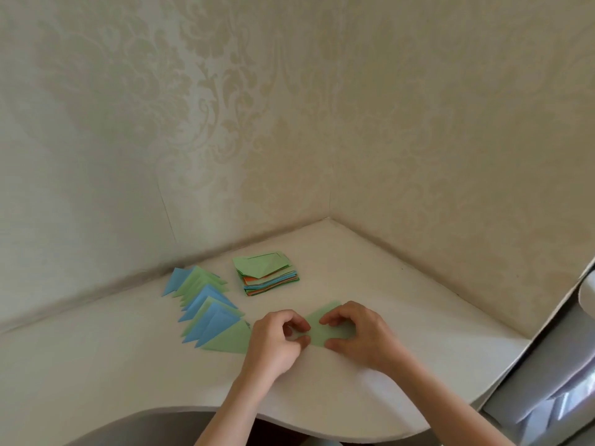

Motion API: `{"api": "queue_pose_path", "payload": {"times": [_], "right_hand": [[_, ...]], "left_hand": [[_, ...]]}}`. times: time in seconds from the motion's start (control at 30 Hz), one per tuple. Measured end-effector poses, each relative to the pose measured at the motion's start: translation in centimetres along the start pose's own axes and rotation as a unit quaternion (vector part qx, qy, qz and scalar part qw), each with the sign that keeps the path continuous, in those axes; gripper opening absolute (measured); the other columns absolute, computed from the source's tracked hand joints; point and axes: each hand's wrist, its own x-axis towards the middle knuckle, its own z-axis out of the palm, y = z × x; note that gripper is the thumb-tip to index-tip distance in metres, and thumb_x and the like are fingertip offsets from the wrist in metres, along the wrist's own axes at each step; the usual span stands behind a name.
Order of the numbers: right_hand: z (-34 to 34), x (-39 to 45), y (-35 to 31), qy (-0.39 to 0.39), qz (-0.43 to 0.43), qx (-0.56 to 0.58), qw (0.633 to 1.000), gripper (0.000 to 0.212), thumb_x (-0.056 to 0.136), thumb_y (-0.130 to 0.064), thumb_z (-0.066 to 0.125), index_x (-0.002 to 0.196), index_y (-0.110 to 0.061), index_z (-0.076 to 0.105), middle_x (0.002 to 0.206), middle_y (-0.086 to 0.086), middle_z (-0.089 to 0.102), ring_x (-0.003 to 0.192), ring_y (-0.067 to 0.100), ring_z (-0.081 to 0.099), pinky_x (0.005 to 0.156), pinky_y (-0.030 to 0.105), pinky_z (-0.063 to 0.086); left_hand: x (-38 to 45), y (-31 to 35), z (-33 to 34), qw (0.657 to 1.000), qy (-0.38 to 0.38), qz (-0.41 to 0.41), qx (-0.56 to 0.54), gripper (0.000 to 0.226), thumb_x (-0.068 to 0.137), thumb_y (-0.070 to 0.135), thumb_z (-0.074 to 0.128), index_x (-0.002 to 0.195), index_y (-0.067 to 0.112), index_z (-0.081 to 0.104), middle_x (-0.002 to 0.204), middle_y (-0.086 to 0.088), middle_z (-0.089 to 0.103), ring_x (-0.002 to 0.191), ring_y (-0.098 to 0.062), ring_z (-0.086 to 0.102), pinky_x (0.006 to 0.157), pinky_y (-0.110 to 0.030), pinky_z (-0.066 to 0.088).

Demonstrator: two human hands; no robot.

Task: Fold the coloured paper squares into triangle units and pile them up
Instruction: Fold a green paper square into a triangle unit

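A green paper piece lies flat on the white table between both hands. My left hand pinches its left edge with thumb and curled fingers. My right hand pinches its right part between fingertips on top and the thumb at the near edge. To the left, a fanned row of folded blue and green triangles overlaps toward the hands. Behind it sits a stack of unfolded coloured squares with a creased green sheet on top.
Patterned wallpaper walls meet in a corner right behind the table. The table's curved front edge runs below my forearms. A grey and white object stands past the table's right edge.
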Motion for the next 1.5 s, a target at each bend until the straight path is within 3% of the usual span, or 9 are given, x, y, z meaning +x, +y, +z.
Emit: {"api": "queue_pose_path", "payload": {"times": [0.17, 0.3, 0.47, 0.6, 0.77, 0.97, 1.07, 1.27, 1.5], "right_hand": [[0.5, -0.7, 0.0, 0.026, -0.048, -0.031, 0.998, 0.018, 0.076, -0.036, 0.074, 0.092, -0.029, 0.071, 0.093, -0.015, 0.053, 0.081, -0.004, 0.052, 0.074, 0.007, 0.036], [1.9, -0.7, -0.2, 0.064, -0.078, -0.07, 0.992, 0.017, 0.083, -0.037, 0.065, 0.088, -0.021, 0.067, 0.091, -0.013, 0.047, 0.082, 0.006, 0.048, 0.078, 0.023, 0.039], [0.3, -0.8, 0.0, -0.001, -0.122, -0.048, 0.991, 0.011, 0.092, -0.025, 0.057, 0.094, -0.016, 0.062, 0.1, -0.01, 0.052, 0.09, 0.0, 0.049, 0.083, 0.011, 0.035], [-0.9, -1.1, 0.5, -0.041, -0.124, -0.041, 0.991, 0.008, 0.092, -0.028, 0.058, 0.089, -0.021, 0.061, 0.11, -0.012, 0.055, 0.096, -0.011, 0.048, 0.084, 0.004, 0.032], [-0.9, -1.7, 1.4, 0.028, -0.129, -0.056, 0.99, 0.023, 0.081, -0.051, 0.062, 0.093, -0.031, 0.059, 0.1, -0.018, 0.056, 0.093, 0.002, 0.054, 0.085, 0.024, 0.046], [-1.1, -2.8, 2.3, 0.007, -0.145, -0.094, 0.985, 0.041, 0.087, -0.066, 0.045, 0.095, -0.034, 0.068, 0.118, -0.022, 0.057, 0.11, -0.01, 0.049, 0.105, 0.03, 0.035], [-0.7, -2.9, 2.4, 0.039, -0.122, -0.085, 0.988, 0.049, 0.079, -0.074, 0.049, 0.09, -0.032, 0.07, 0.114, -0.022, 0.059, 0.104, -0.013, 0.049, 0.104, 0.03, 0.035], [0.4, -2.5, 1.6, 0.116, -0.066, -0.054, 0.99, 0.037, 0.077, -0.061, 0.051, 0.074, -0.029, 0.071, 0.098, -0.025, 0.057, 0.093, -0.002, 0.056, 0.093, 0.034, 0.044], [0.0, -2.3, 1.7, 0.098, 0.004, -0.011, 0.995, 0.021, 0.068, -0.048, 0.078, 0.073, -0.036, 0.061, 0.114, -0.022, 0.044, 0.11, -0.005, 0.044, 0.098, 0.025, 0.035]], "left_hand": [[0.0, 0.0, -0.7, 1.0, -0.021, 0.001, -0.014, 0.021, 0.076, 0.012, 0.071, 0.075, 0.032, 0.071, 0.066, 0.018, 0.06, 0.067, 0.001, 0.053, 0.061, -0.005, 0.038], [-0.1, 0.0, -1.2, 0.996, -0.068, 0.051, 0.022, 0.023, 0.076, 0.019, 0.071, 0.09, 0.037, 0.064, 0.088, 0.02, 0.064, 0.083, -0.001, 0.053, 0.068, -0.002, 0.036], [-0.4, -0.6, -1.0, 0.971, -0.065, 0.19, 0.128, 0.034, 0.076, 0.026, 0.066, 0.11, 0.03, 0.061, 0.108, 0.019, 0.056, 0.105, -0.005, 0.043, 0.093, -0.02, 0.037], [-0.6, -0.5, -0.3, 0.947, -0.02, 0.263, 0.183, 0.026, 0.078, 0.005, 0.063, 0.096, 0.023, 0.067, 0.098, 0.014, 0.061, 0.095, -0.01, 0.05, 0.083, -0.028, 0.044], [-1.0, -0.1, 0.4, 0.925, 0.017, 0.304, 0.227, 0.028, 0.069, 0.003, 0.069, 0.083, 0.026, 0.064, 0.084, 0.015, 0.061, 0.079, -0.013, 0.055, 0.063, -0.027, 0.046], [-1.4, 0.3, 1.3, 0.917, 0.027, 0.303, 0.258, 0.026, 0.07, 0.009, 0.072, 0.078, 0.029, 0.058, 0.072, 0.014, 0.055, 0.072, -0.012, 0.05, 0.058, -0.025, 0.044], [-1.2, 0.5, 1.9, 0.931, 0.019, 0.277, 0.238, 0.016, 0.079, 0.016, 0.066, 0.082, 0.029, 0.058, 0.073, 0.013, 0.057, 0.075, -0.014, 0.052, 0.061, -0.027, 0.043], [-1.0, 0.4, 2.4, 0.952, 0.031, 0.246, 0.179, 0.021, 0.083, 0.02, 0.066, 0.103, 0.024, 0.058, 0.082, 0.008, 0.063, 0.083, -0.016, 0.056, 0.071, -0.031, 0.044], [-0.7, -0.2, 2.3, 0.959, 0.054, 0.223, 0.165, 0.033, 0.075, 0.028, 0.077, 0.102, 0.025, 0.058, 0.068, 0.018, 0.042, 0.073, -0.012, 0.051, 0.067, -0.03, 0.043]]}}
